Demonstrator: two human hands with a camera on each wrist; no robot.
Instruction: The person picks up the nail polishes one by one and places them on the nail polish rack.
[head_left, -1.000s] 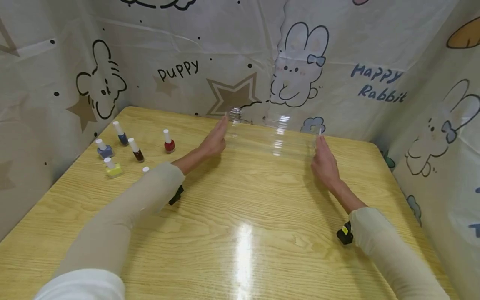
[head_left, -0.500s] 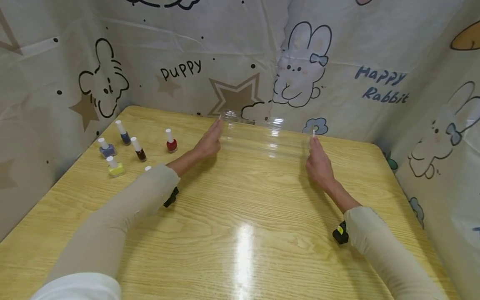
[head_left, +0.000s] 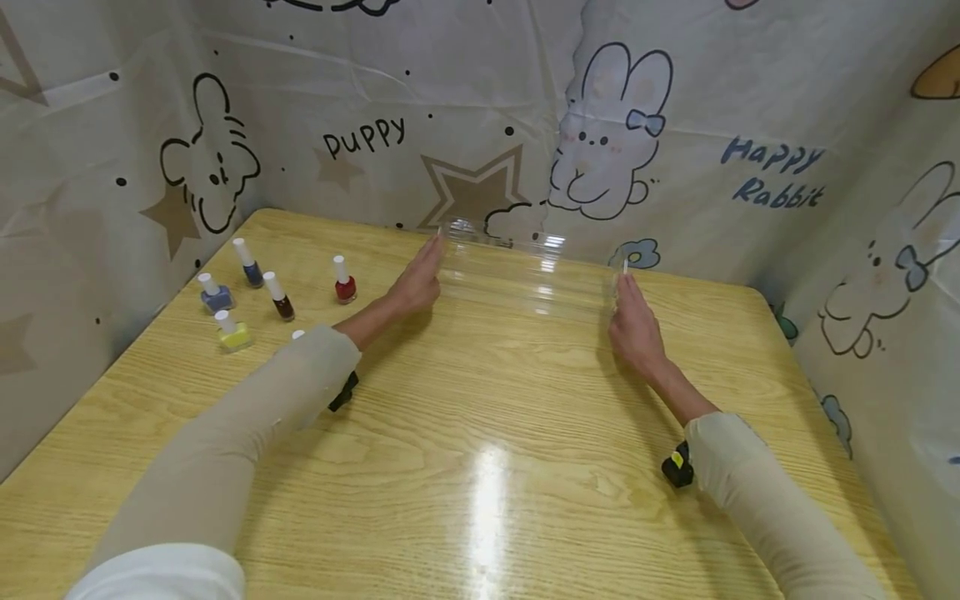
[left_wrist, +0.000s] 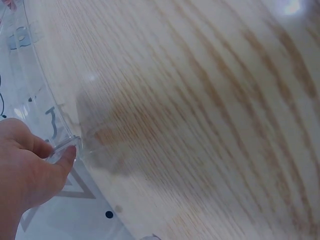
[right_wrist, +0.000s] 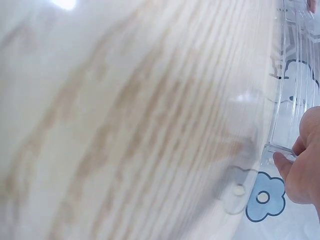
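Note:
A clear plastic tiered rack stands at the back of the wooden table, close to the patterned cloth. My left hand pinches its left end panel between thumb and fingers; the left wrist view shows that grip on the transparent edge. At the opposite end, my right hand pinches the right panel, as the right wrist view shows with thumb and finger on the clear edge. Much of the rack is hard to make out because it is see-through.
Several nail polish bottles stand at the table's left: red, dark brown, yellow, light blue-purple and blue. Another white cap shows behind my left sleeve. Printed cloth hangs around the table.
Both hands and the clear rack have shifted slightly to the left, mostly in the first half second. Since then they have hardly moved. The bottles stay in place.

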